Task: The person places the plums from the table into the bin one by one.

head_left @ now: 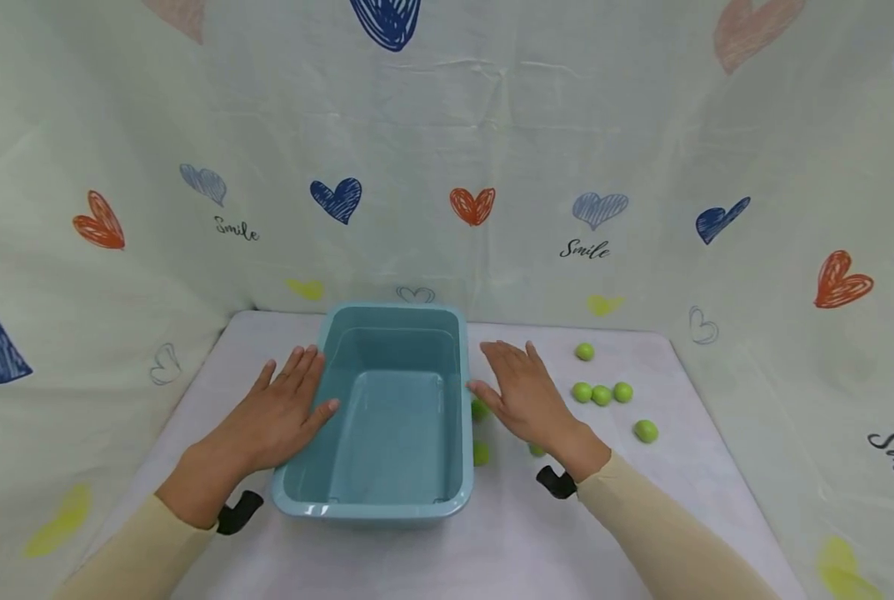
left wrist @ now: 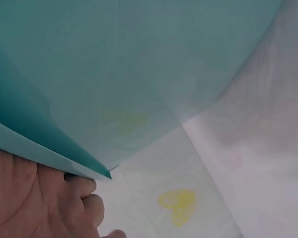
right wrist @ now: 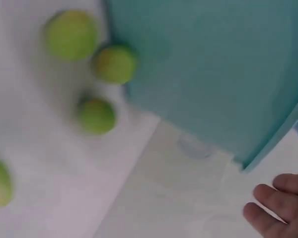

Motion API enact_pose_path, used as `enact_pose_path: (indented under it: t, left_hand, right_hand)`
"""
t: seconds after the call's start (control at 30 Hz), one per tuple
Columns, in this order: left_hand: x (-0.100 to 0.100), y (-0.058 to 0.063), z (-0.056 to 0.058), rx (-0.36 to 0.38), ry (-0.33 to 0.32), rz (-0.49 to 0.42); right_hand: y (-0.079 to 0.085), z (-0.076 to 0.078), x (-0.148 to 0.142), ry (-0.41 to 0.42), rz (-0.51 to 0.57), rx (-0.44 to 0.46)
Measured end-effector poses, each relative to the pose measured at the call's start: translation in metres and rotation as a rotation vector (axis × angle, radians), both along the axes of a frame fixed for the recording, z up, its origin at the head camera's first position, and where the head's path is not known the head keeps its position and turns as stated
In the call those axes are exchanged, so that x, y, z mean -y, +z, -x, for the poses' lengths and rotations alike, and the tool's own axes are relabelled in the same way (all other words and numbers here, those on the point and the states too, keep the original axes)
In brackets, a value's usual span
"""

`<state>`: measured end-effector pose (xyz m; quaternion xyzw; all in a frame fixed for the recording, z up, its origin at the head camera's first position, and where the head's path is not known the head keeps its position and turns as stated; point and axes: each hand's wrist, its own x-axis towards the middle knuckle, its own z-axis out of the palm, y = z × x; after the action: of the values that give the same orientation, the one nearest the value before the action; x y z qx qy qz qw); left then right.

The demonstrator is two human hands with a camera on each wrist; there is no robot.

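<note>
A light blue plastic basin [head_left: 387, 433] stands lengthwise on the table, with nothing inside it. My left hand [head_left: 277, 417] lies along its left rim, fingers straight and thumb reaching over the edge. In the left wrist view the palm of the left hand [left wrist: 44, 198] is right beneath the rim, beside the basin's outer wall [left wrist: 139, 74]. On the other side, my right hand [head_left: 525, 396] has its fingers extended and its thumb tip at the right rim. Small round green fruits [head_left: 480, 453] lie under and near this hand, some close against the basin wall [right wrist: 203, 64].
More green fruits [head_left: 601, 395] are scattered over the right half of the white-covered table [head_left: 536, 550], one [head_left: 646, 431] farther right and one [head_left: 584, 352] toward the back. A white curtain [head_left: 536, 125] printed with hearts surrounds the table at the back and sides.
</note>
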<state>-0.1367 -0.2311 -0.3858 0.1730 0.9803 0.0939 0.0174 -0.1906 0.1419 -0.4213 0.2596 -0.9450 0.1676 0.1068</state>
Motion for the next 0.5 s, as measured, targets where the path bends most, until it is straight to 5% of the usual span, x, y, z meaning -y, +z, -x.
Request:
enact_pose_path:
  t: [0.23, 0.5]
  left_hand:
    - [0.008, 0.0, 0.007, 0.013, -0.003, -0.02]
    - [0.006, -0.003, 0.008, -0.023, 0.001, 0.011]
  right_hand:
    - [-0.047, -0.002, -0.073, 0.019, -0.168, -0.166]
    - [-0.092, -0.014, -0.109, 0.063, -0.269, -0.171]
